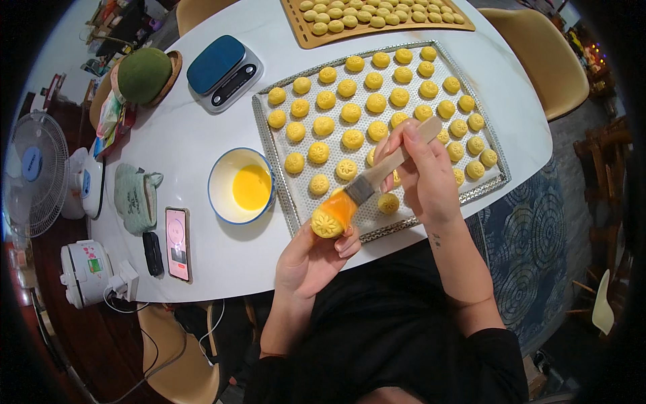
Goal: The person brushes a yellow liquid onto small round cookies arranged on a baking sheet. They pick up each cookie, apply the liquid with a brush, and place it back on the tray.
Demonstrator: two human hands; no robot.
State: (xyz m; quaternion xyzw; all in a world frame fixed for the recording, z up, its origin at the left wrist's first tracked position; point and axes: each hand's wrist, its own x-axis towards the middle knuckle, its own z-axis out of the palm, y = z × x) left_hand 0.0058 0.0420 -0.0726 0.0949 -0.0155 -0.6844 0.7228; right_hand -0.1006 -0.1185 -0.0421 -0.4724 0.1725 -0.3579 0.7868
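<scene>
My left hand (311,261) holds up a small round yellow pastry (327,224) with a flower pattern pressed into its top. In my right hand (425,176) is a pastry brush (389,165) with a pale wooden handle, its orange-wet bristles against the pastry's upper edge. Beneath both hands lies a perforated metal baking tray (276,195) bearing rows of similar yellow pastries, some hidden by my right hand and the brush. To the left of the tray stands a white bowl (220,176) with a blue rim, holding yellow-orange liquid that looks like egg wash.
Another tray (306,39) of smaller pale pieces sits at the far edge. Leftward on the white table (182,145) are a kitchen scale (225,73), a green domed object (144,75), a phone (177,244), a black case (153,254), a green pouch (135,198) and a small white appliance (85,273).
</scene>
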